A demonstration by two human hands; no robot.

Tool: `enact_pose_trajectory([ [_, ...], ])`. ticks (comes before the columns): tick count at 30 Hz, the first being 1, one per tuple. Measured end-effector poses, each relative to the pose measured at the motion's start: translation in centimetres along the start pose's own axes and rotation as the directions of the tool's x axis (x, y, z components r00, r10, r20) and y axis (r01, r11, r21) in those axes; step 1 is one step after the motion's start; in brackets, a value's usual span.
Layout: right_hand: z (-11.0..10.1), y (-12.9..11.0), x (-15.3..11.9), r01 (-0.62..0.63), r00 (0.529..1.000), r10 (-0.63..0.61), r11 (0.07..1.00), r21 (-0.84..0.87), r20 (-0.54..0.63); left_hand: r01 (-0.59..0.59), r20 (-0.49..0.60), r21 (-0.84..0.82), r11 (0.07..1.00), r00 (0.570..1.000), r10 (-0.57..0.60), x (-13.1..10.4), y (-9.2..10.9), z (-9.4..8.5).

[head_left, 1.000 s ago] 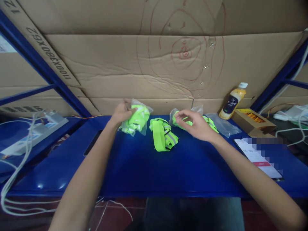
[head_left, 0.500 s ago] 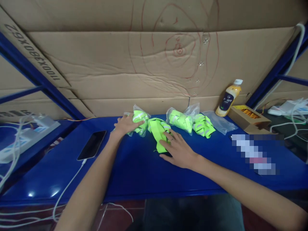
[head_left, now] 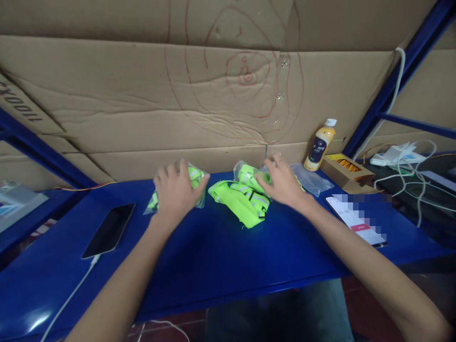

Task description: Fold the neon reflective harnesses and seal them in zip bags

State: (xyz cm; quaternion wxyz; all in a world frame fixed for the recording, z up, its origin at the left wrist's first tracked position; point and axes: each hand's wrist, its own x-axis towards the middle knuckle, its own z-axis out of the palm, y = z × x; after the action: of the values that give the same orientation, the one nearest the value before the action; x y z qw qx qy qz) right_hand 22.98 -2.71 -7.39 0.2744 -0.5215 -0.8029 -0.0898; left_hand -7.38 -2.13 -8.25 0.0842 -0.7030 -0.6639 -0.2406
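My left hand (head_left: 177,190) is open, fingers spread over clear bags with neon-green material (head_left: 196,176) at the left of the group. In the middle of the blue table lies a loose neon-green strap bundle (head_left: 240,202) with silver stripes, touched by neither hand. My right hand (head_left: 283,183) has its fingers apart above a bagged green bundle (head_left: 245,173) and hides most of another green bundle behind it. Whether its fingertips touch the plastic is unclear.
An empty clear bag (head_left: 313,180) lies beside a yellow drink bottle (head_left: 320,146) and an open cardboard box (head_left: 347,172). A lit phone (head_left: 351,216) is at right, a dark phone (head_left: 109,230) with a white cable at left. Cardboard (head_left: 124,95) stands behind.
My right hand has lifted off the loose green bundle and moved back and right to the bagged ones. My left hand has turned, its fingers now pointing up. The view has shifted right.
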Motion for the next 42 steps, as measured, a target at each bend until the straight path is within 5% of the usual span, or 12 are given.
enact_pose_trajectory([
  [2,-0.8,1.8,2.3,-0.063,0.988,0.058,0.998,0.026,0.144,-0.23,-0.038,-0.055,0.972,0.973,0.228,-1.2,2.1,0.7],
  [5,-0.7,3.9,5.1,-0.155,0.964,0.146,0.988,0.022,0.224,-0.527,0.045,-0.209,0.824,0.836,0.547,-3.4,4.9,2.8],
  [9,0.9,6.0,7.3,-0.331,0.923,0.328,0.944,-0.022,0.2,-0.574,0.14,-0.286,0.768,0.768,0.626,-5.1,6.2,5.3],
  [13,1.4,7.3,8.2,-0.424,0.893,0.42,0.905,-0.01,0.161,-0.542,0.155,-0.361,0.759,0.768,0.622,-4.9,5.2,5.9],
  [15,0.4,7.6,8.3,-0.418,0.908,0.416,0.907,0.047,0.039,-0.499,0.134,-0.435,0.75,0.788,0.601,-4.4,4.8,5.5],
  [18,-2.4,7.2,8.5,-0.262,0.923,0.308,0.942,0.21,-0.232,-0.425,0.04,-0.548,0.72,0.847,0.53,-2.6,5.2,4.1],
  [21,-4.9,5.5,9.1,0.009,0.9,0.177,0.906,0.423,-0.398,-0.282,-0.078,-0.737,0.614,0.938,0.338,0.7,7.0,2.0],
  [24,-5.9,3.3,9.5,0.169,0.933,0.061,0.796,0.581,-0.356,-0.189,-0.135,-0.944,0.271,0.969,0.206,4.5,9.3,-0.4],
  [27,-5.6,1.8,9.4,0.177,0.976,-0.033,0.691,0.7,-0.215,-0.139,-0.116,-0.982,0.127,0.979,0.17,7.0,10.3,-2.2],
  [31,-5.7,1.8,9.0,0.164,0.984,-0.047,0.597,0.785,-0.17,-0.038,-0.016,-0.995,0.09,0.972,0.233,7.5,9.2,-3.0],
  [36,-6.0,2.3,8.9,0.154,0.986,-0.142,0.575,0.804,-0.087,0.067,0.121,-0.987,0.145,0.908,0.401,6.1,7.7,-2.9],
  [42,-4.4,2.7,9.6,0.111,0.973,0.109,0.552,0.827,-0.204,0.144,0.181,-0.978,0.152,0.948,0.261,4.0,6.7,-1.0],
])
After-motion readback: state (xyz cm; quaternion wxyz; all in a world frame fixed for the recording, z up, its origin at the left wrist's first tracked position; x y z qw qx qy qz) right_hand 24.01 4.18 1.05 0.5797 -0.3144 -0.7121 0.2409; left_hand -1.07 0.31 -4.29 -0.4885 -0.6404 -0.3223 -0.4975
